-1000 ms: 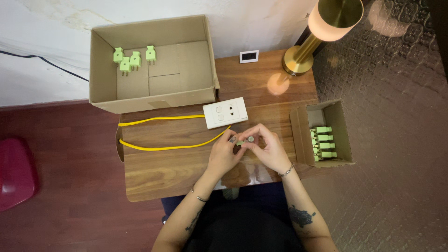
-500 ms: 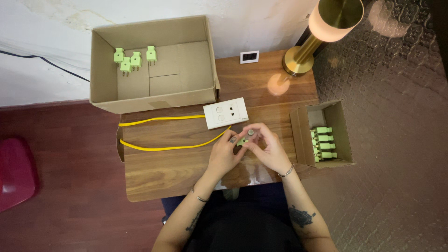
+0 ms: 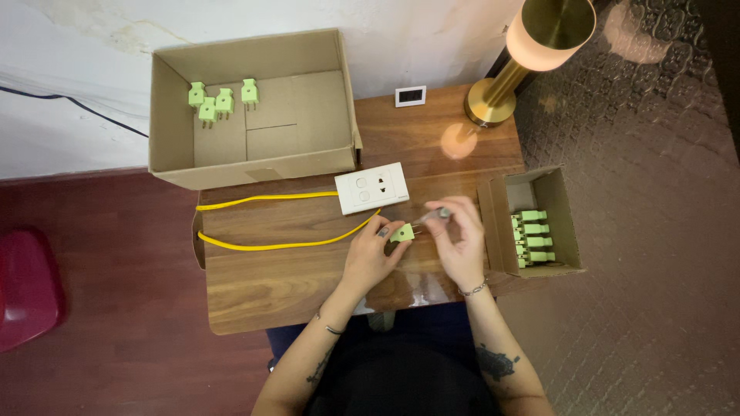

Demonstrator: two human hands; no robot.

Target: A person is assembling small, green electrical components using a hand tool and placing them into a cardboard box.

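Observation:
My left hand (image 3: pixel 368 258) pinches a small light green plug (image 3: pixel 401 233) above the wooden table (image 3: pixel 301 273). My right hand (image 3: pixel 461 243) holds a thin grey tool (image 3: pixel 433 216) whose tip meets the plug. Just beyond the hands lies a white socket plate (image 3: pixel 373 187) with two yellow wires (image 3: pixel 270 246) running off to the left. A small cardboard box (image 3: pixel 532 223) at my right holds several green plugs (image 3: pixel 532 239). A large cardboard box (image 3: pixel 254 108) at the back holds several more green plugs (image 3: pixel 220 98).
A brass lamp (image 3: pixel 532 46) stands at the back right corner of the table, a small white framed display (image 3: pixel 410 95) beside it. A red object (image 3: pixel 27 285) sits on the dark red floor at left. Patterned flooring lies to the right.
The plug has turned in my left hand and now shows its green body. My right hand has shifted slightly right with the tool.

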